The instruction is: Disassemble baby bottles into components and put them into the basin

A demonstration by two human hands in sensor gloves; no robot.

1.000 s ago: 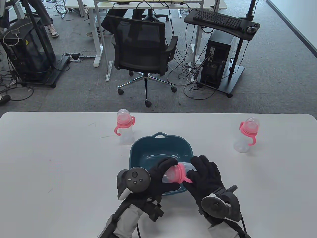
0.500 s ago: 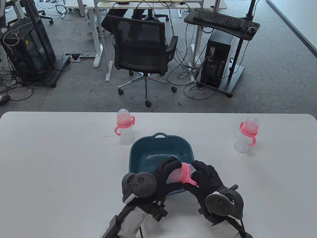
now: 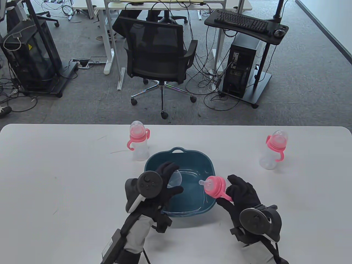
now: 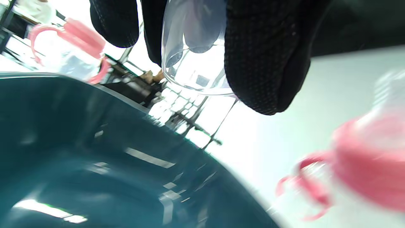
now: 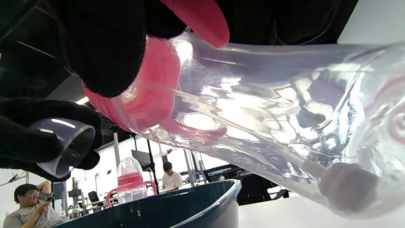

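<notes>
Since half a second ago the clear cap (image 3: 175,178) has come off: the left hand (image 3: 165,184) pinches it over the basin (image 3: 205,162), while the right hand (image 3: 242,194) grips the capless bottle (image 3: 216,187) by its pink collar (light, slippery plastic, likely). Two more bottles (image 3: 139,143) stand beyond.

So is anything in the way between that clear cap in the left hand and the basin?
Nothing visible. The left hand holds the clear cap over the teal basin, whose interior below looks open. The right hand holds the rest of the bottle off to the basin's right side, apart from the cap.
</notes>
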